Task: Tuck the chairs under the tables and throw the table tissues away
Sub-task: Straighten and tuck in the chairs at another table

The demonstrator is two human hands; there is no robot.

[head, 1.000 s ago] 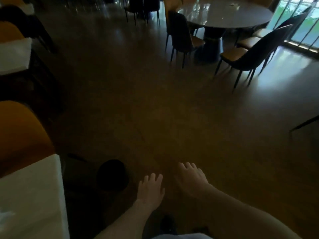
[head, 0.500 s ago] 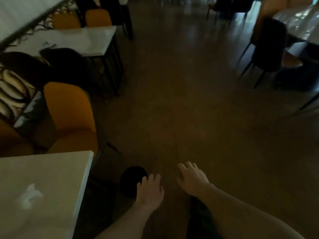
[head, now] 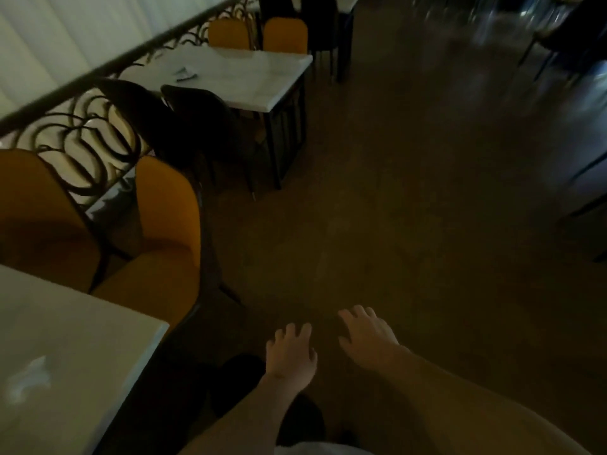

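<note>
Meanwhile, left hand (head: 290, 357) and right hand (head: 369, 339) are hovering over the floor (head: 410, 208), fingers loosely spread, gripping nothing, beside the near table (head: 82, 339).

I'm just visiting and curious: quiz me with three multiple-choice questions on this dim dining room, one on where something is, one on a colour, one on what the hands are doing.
1. Where does the small crumpled tissue lie?
A. on the far white marble table
B. on the floor
C. on a chair seat

2. What colour is the padded chair beside the near white table?
A. green
B. orange
C. white

3. What are the left hand and right hand holding?
A. a tissue each
B. a chair back
C. nothing

Answers: 1 A, the tissue sits on that tabletop near the railing; 2 B, its back and seat are orange; 3 C, both hands hang over the floor, fingers spread.
</note>
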